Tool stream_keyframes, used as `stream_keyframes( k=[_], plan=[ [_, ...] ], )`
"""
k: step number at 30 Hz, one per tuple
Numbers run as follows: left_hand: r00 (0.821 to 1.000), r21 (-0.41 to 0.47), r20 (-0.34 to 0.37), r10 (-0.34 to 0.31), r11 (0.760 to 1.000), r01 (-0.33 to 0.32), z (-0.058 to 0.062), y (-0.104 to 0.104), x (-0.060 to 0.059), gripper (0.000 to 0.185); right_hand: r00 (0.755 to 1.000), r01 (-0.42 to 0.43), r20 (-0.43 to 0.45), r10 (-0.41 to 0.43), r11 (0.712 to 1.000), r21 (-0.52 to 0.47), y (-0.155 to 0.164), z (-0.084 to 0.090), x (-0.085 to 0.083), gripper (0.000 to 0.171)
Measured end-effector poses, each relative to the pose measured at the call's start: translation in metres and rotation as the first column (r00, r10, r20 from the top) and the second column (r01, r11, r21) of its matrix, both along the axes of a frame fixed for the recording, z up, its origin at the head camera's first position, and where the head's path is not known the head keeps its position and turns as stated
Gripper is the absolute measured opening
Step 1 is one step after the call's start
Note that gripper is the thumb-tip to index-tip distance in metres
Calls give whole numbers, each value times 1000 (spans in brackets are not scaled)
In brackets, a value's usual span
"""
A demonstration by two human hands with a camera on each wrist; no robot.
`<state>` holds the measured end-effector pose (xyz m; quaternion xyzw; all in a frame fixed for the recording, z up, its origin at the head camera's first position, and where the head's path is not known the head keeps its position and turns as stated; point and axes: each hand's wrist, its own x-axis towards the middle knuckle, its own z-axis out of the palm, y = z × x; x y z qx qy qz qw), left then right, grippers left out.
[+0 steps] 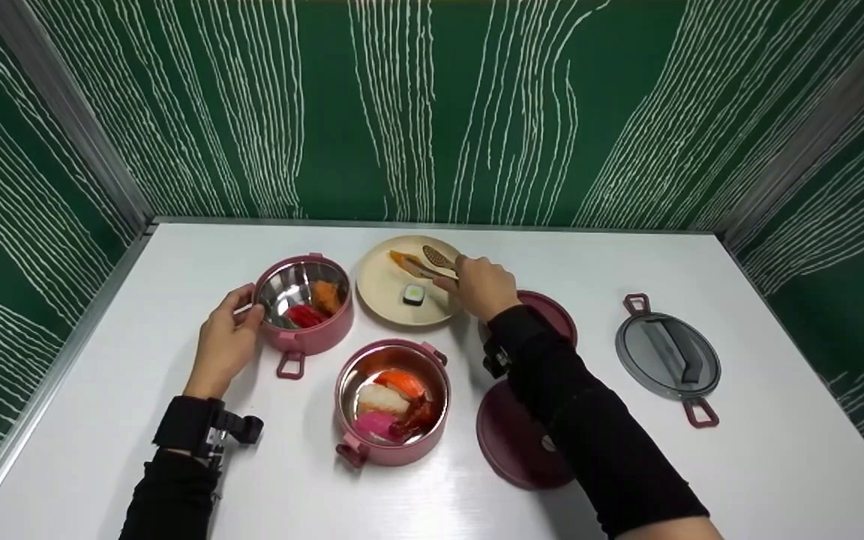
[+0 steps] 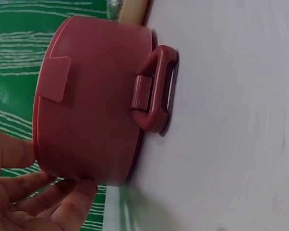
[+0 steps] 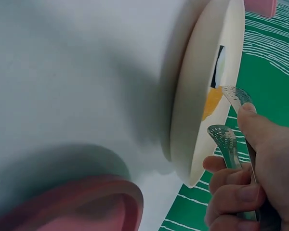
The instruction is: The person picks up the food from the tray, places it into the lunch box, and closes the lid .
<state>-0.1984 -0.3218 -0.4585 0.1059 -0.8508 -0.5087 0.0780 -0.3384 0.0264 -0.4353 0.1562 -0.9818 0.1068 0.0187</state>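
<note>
My left hand [image 1: 223, 346] grips the side of a pink pot [image 1: 321, 341], thumb at the rim and fingers against the outer wall [image 2: 96, 110]. Inside that pot lie an orange piece [image 1: 325, 297] and a red piece [image 1: 304, 316]. Over a cream plate [image 1: 381, 301], my right hand [image 1: 489, 289] holds metal tongs [image 3: 225, 139] with perforated ends, which stand apart. On the plate are a yellow-orange food piece [image 1: 401, 259], right by the tong tips, and a small sushi roll [image 1: 413, 295] with a dark wrap.
A second pink pot [image 1: 402, 454] in front holds several sushi-like pieces. Two dark red round lids [image 1: 513, 442] lie under and beside my right forearm. A grey lid [image 1: 664, 356] with handles lies at the right. Green walls [image 1: 469, 112] with white lines border the white table [image 1: 289, 480].
</note>
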Motion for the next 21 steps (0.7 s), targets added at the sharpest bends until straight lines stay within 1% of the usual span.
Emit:
stream_keyframes(
  k=[8,17,21],
  plan=[
    [1000,-6,-7,1,1000,-1,1,1,-2,49,999,10,52,-12,999,34,0,-5,-4,53],
    [1000,-14,5,-4,1000,4,3,0,-1,50,999,-17,39,17,1000,1,-1,-9,-6,42],
    [1000,-30,-8,-6,1000,6,3,1,-1,51,999,-18,38,18,1000,-5,0,-10,-6,41]
  ],
)
